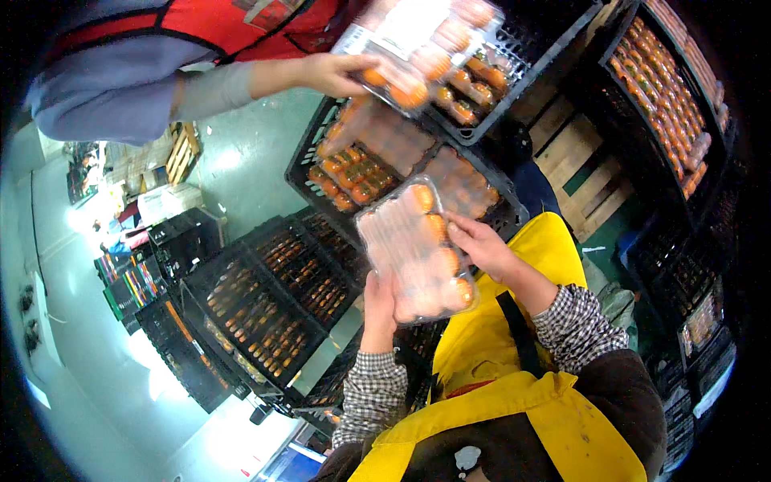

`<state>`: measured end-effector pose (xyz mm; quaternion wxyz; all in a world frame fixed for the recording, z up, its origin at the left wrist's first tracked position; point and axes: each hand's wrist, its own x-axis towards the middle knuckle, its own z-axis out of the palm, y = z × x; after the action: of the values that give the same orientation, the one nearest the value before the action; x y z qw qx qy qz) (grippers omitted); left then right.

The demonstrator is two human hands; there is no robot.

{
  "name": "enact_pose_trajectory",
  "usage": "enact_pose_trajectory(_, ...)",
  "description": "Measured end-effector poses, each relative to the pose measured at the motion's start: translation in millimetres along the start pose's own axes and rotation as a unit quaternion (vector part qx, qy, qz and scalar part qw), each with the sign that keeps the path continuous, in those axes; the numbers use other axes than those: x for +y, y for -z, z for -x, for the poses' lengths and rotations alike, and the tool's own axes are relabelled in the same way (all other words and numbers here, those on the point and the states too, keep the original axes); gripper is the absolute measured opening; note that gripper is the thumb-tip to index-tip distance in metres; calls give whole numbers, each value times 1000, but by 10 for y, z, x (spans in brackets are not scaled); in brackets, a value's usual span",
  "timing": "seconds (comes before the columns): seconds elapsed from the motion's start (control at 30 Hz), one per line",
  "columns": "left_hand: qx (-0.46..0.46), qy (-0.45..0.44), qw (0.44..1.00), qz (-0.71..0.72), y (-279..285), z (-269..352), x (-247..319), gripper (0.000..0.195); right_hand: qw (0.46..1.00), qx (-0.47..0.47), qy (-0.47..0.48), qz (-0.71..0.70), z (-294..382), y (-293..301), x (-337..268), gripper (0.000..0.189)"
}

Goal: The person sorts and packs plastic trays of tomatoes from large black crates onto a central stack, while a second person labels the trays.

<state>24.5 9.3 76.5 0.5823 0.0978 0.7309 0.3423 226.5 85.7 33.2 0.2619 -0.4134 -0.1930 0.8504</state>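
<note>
My left hand (379, 304) and my right hand (479, 244) hold a clear plastic pack of orange fruit (415, 253) between them, one at each side. Glare on its film hides part of the fruit. Beyond it is a black plastic crate (301, 158) with more such packs; one pack in it (355, 175) shows rows of orange fruit with green tops. Above the crate a co-worker's hand (337, 73) grips another clear pack (415, 54) that bears a white label and is blurred.
A second black crate (533, 71) with fruit packs adjoins at the upper right. Stacked crates (274, 289) of fruit stand at the left. A wooden pallet (572, 156) lies at the right, near tall crates of orange fruit (659, 102). The co-worker stands at the upper left.
</note>
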Motion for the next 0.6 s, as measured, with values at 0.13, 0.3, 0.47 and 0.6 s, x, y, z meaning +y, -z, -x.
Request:
enact_pose_trajectory(0.13,-74,112,983,123,-276,-61,69,53,995,-86,-10,-40,130,-52,-315,51)
enact_pose_trajectory(0.3,-149,177,954,193,-469,18,134,55,993,-107,25,-37,106,35,-319,54)
enact_pose_trajectory(0.47,-213,198,923,252,-394,-135,-60,54,997,-61,-3,-47,35,128,-257,51)
enact_pose_trajectory(0.6,-111,290,919,243,-470,-68,-62,38,999,-31,-39,-5,-111,265,-217,49)
